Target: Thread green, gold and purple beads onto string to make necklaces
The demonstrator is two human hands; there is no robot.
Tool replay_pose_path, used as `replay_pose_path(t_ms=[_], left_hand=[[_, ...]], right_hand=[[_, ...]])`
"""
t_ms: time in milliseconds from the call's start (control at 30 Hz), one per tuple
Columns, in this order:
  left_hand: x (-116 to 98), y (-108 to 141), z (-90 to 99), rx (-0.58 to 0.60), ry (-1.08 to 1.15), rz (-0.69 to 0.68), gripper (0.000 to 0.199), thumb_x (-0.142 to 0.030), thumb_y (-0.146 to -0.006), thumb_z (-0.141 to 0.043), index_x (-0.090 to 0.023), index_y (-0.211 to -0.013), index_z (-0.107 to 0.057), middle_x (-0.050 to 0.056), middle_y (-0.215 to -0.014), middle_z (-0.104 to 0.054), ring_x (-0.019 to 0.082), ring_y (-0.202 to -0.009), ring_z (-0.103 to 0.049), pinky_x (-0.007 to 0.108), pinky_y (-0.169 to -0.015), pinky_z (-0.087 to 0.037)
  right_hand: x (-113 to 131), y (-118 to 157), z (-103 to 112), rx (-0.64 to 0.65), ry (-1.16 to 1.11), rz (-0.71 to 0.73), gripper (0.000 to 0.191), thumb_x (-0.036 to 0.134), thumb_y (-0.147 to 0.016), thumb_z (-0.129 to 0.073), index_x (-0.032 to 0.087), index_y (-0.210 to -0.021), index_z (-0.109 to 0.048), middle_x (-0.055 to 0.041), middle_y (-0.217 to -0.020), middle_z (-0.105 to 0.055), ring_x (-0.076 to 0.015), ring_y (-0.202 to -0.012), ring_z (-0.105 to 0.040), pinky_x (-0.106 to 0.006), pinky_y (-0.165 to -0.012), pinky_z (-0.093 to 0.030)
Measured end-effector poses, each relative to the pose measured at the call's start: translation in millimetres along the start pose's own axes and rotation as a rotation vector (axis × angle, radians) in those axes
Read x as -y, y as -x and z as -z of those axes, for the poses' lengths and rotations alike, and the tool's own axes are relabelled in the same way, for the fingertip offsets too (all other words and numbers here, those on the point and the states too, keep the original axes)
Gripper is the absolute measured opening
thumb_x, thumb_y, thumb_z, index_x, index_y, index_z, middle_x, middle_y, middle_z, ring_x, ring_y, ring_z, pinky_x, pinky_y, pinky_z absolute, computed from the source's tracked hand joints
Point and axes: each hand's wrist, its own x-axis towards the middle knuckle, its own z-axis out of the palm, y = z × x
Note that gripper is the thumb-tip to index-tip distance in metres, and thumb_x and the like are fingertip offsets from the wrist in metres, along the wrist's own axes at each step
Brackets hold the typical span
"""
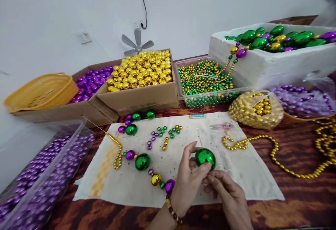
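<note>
My left hand (187,174) grips a large shiny green bead (205,158) between thumb and fingers, above the white cloth (141,118). A thin needle (200,138) stands up out of the bead's top. Just beneath the bead, my right hand (227,191) pinches a white thread (228,169), which trails off to the right. To the left lies a strung row of beads, among them a green bead (142,162), a gold bead (155,179) and a purple bead (170,186). A chain of small gold beads (117,153) joins that row.
Small loose beads (164,132) lie mid-cloth. Pink thread snips (222,126) rest at right near a gold bead string (274,153). Behind stand a carton of gold balls (136,99), a clear bin (210,95) and a foam box (236,67). A purple-bead tub (70,153) flanks the left.
</note>
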Motion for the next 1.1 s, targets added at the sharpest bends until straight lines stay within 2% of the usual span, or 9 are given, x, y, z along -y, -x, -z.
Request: replay_pose_path(t_ms=[100,200,267,333,433,567,733,933,1100], left_hand=[[3.2,-9.1,17.5,0.074,-0.184,-0.050,0.054,-0.035,-0.082,-0.062,-0.028,-0.133,-0.045,0.009,-0.127,-0.054,0.022,-0.108,-0.056,0.032,-0.089,-0.046],[-4.5,-36.9,62.0,0.004,-0.464,-0.140,0.033,-0.035,-0.088,-0.051,-0.024,-0.119,-0.057,0.009,-0.122,-0.057,0.022,-0.106,-0.056,0.032,-0.086,-0.045],[-12.3,-56.9,95.4,-0.090,-0.774,-0.211,0.023,-0.030,-0.089,-0.049,-0.021,-0.104,-0.063,0.009,-0.108,-0.063,0.022,-0.101,-0.057,0.033,-0.087,-0.043],[-17.7,-69.2,120.5,-0.109,-1.072,-0.168,0.017,-0.023,-0.087,-0.048,-0.020,-0.091,-0.064,0.007,-0.096,-0.065,0.022,-0.092,-0.059,0.033,-0.084,-0.041],[-17.4,-69.2,136.2,-0.035,-1.303,-0.048,0.014,-0.022,-0.086,-0.048,-0.020,-0.083,-0.061,0.005,-0.084,-0.066,0.020,-0.083,-0.060,0.030,-0.076,-0.041],[-13.0,-61.2,144.8,-0.078,-1.423,-0.009,0.014,-0.023,-0.088,-0.044,-0.021,-0.086,-0.058,0.005,-0.088,-0.066,0.020,-0.081,-0.061,0.028,-0.070,-0.040],[-20.4,-77.3,174.7,-0.220,-1.545,-0.008,0.020,-0.022,-0.090,-0.039,-0.020,-0.092,-0.058,0.010,-0.096,-0.064,0.023,-0.087,-0.061,0.032,-0.073,-0.041],[-15.6,-104.8,190.4,-0.083,-1.531,-0.052,0.021,-0.017,-0.085,-0.047,-0.020,-0.099,-0.061,0.008,-0.103,-0.061,0.022,-0.100,-0.057,0.030,-0.087,-0.039],[-7.1,-124.0,200.8,0.005,-1.451,-0.001,0.021,-0.018,-0.082,-0.050,-0.019,-0.098,-0.064,0.007,-0.098,-0.062,0.021,-0.095,-0.058,0.030,-0.084,-0.042]], right_hand=[[-0.5,-3.1,1.6,-0.034,-0.018,-0.007,0.025,0.042,-0.085,-0.060,0.018,-0.085,-0.064,-0.0043,-0.074,-0.065,-0.0147,-0.062,-0.055,-0.022,-0.053,-0.041],[-3.1,-5.4,4.5,-0.052,0.001,-0.043,0.028,0.045,-0.084,-0.061,0.017,-0.082,-0.065,-0.0042,-0.070,-0.065,-0.0137,-0.058,-0.051,-0.021,-0.050,-0.038],[-5.7,-5.9,5.8,-0.036,0.027,-0.053,0.029,0.046,-0.084,-0.059,0.017,-0.081,-0.065,-0.0030,-0.064,-0.062,-0.0127,-0.055,-0.048,-0.021,-0.050,-0.036],[-8.4,-5.7,5.6,0.001,0.045,-0.054,0.031,0.047,-0.085,-0.058,0.017,-0.080,-0.064,-0.0027,-0.062,-0.061,-0.0121,-0.053,-0.046,-0.021,-0.049,-0.035],[-12.1,-5.1,3.8,0.044,0.073,-0.058,0.031,0.047,-0.086,-0.055,0.018,-0.081,-0.064,-0.0026,-0.064,-0.061,-0.0122,-0.054,-0.046,-0.022,-0.049,-0.034],[-14.0,-4.3,4.0,0.063,0.094,-0.065,0.031,0.048,-0.087,-0.054,0.018,-0.083,-0.062,-0.0028,-0.070,-0.062,-0.0131,-0.059,-0.051,-0.022,-0.051,-0.036],[-15.5,-5.2,6.3,0.092,0.131,-0.066,0.032,0.049,-0.088,-0.052,0.019,-0.083,-0.061,-0.0025,-0.072,-0.062,-0.0137,-0.062,-0.053,-0.022,-0.053,-0.037],[-23.1,-6.6,5.8,0.102,0.150,-0.054,0.031,0.049,-0.088,-0.052,0.019,-0.084,-0.062,-0.0029,-0.072,-0.063,-0.0147,-0.064,-0.056,-0.022,-0.053,-0.038],[-21.8,-4.6,5.6,0.105,0.150,-0.052,0.031,0.048,-0.089,-0.051,0.019,-0.085,-0.061,-0.0023,-0.073,-0.063,-0.0141,-0.062,-0.056,-0.022,-0.053,-0.039]])
